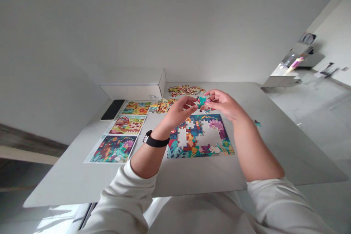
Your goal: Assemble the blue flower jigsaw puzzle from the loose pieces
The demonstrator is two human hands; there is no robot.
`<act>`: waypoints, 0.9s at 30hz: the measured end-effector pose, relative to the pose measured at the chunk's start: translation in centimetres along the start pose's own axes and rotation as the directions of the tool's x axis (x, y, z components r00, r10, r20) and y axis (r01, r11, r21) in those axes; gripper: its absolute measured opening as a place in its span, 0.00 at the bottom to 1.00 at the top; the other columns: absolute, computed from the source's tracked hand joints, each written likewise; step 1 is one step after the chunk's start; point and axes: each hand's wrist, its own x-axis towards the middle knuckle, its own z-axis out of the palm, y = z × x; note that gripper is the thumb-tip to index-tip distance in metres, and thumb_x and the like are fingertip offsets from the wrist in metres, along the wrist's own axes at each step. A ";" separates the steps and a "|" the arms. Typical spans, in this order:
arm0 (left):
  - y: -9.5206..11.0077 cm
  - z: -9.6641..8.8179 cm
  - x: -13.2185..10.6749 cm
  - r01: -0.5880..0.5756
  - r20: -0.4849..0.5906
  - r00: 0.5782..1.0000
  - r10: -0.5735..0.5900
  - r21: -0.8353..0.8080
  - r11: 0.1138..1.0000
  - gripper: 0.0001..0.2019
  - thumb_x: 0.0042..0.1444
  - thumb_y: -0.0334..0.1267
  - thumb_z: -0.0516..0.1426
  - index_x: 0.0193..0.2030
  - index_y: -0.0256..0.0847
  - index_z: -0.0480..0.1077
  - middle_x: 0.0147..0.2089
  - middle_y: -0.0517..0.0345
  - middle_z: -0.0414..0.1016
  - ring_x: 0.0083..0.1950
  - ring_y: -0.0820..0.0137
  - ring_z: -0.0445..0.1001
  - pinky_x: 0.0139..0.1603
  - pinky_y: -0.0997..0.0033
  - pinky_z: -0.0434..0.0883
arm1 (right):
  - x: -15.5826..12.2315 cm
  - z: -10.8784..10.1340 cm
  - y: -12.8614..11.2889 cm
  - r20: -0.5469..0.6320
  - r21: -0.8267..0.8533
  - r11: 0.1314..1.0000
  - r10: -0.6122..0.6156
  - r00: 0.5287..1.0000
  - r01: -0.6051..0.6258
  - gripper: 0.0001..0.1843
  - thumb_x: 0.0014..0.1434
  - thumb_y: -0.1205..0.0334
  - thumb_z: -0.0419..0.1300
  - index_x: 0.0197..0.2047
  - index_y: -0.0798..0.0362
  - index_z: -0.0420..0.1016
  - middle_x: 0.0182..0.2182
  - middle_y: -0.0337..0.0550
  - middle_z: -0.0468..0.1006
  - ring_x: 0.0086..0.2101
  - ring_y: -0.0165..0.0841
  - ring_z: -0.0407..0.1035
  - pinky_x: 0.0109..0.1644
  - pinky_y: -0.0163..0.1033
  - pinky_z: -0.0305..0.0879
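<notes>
Both hands are raised over the far edge of a partly assembled jigsaw puzzle (pixel 200 153), whose picture has gaps in its middle and left. Teal puzzle pieces (pixel 202 101) are pinched between my left hand (pixel 182 109) and my right hand (pixel 221 103); the fingers of both are closed on them. Whether they are joined together I cannot tell. My left wrist wears a black band. Beyond the hands lies a pile of loose puzzle pieces (pixel 185 90), and another pile of yellowish pieces (pixel 163 106) sits left of them. One stray piece (pixel 257 123) rests right of my right forearm.
Three printed picture sheets (pixel 111 149) lie in a column at the left of the grey table (pixel 274 146). A black phone (pixel 113 109) is beside them. The white box (pixel 131 90) stands at the back against the wall. Farther right is a low surface with items on it.
</notes>
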 end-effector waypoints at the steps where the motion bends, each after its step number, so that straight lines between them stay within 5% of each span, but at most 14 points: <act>1: -0.2 -0.2 0.0 0.012 0.002 1.000 -0.011 -0.015 1.000 0.15 0.66 0.44 0.67 0.53 0.39 0.76 0.45 0.51 0.81 0.44 0.69 0.79 0.45 0.70 0.74 | 0.1 0.3 0.2 0.010 -0.006 1.000 0.002 1.000 -0.002 0.25 0.57 0.50 0.76 0.55 0.45 0.79 0.38 0.39 0.78 0.38 0.36 0.76 0.45 0.44 0.76; 7: -0.9 -0.7 0.1 0.046 0.017 0.999 -0.044 -0.105 0.993 0.14 0.61 0.39 0.68 0.51 0.40 0.74 0.39 0.57 0.79 0.40 0.72 0.78 0.43 0.72 0.73 | 0.4 1.0 1.0 0.033 -0.013 1.000 0.027 0.999 -0.027 0.25 0.56 0.50 0.77 0.55 0.44 0.79 0.38 0.39 0.79 0.39 0.36 0.77 0.45 0.45 0.77; 15: -1.2 0.4 -0.4 0.112 0.193 0.976 -0.100 -0.053 0.992 0.20 0.60 0.40 0.70 0.55 0.40 0.72 0.42 0.55 0.81 0.40 0.71 0.79 0.40 0.72 0.73 | 0.3 1.5 1.1 0.056 0.035 0.999 0.027 0.998 -0.029 0.27 0.58 0.48 0.76 0.56 0.45 0.77 0.37 0.39 0.80 0.34 0.35 0.78 0.45 0.47 0.79; 19: -1.1 0.5 -0.3 0.095 0.121 0.989 -0.090 -0.029 0.995 0.18 0.62 0.44 0.69 0.54 0.40 0.74 0.47 0.52 0.80 0.41 0.71 0.79 0.39 0.72 0.72 | 0.4 1.4 1.4 0.086 0.001 0.999 0.039 0.996 -0.039 0.26 0.58 0.50 0.77 0.57 0.44 0.77 0.38 0.39 0.81 0.33 0.35 0.77 0.41 0.45 0.79; 27: -1.6 0.3 0.3 0.113 0.079 0.991 -0.109 -0.041 0.993 0.11 0.63 0.45 0.66 0.39 0.39 0.74 0.33 0.58 0.76 0.32 0.74 0.72 0.33 0.74 0.66 | 0.4 1.1 1.5 0.073 -0.042 0.998 0.044 0.996 -0.041 0.28 0.58 0.51 0.76 0.59 0.42 0.76 0.41 0.41 0.81 0.37 0.37 0.78 0.42 0.46 0.79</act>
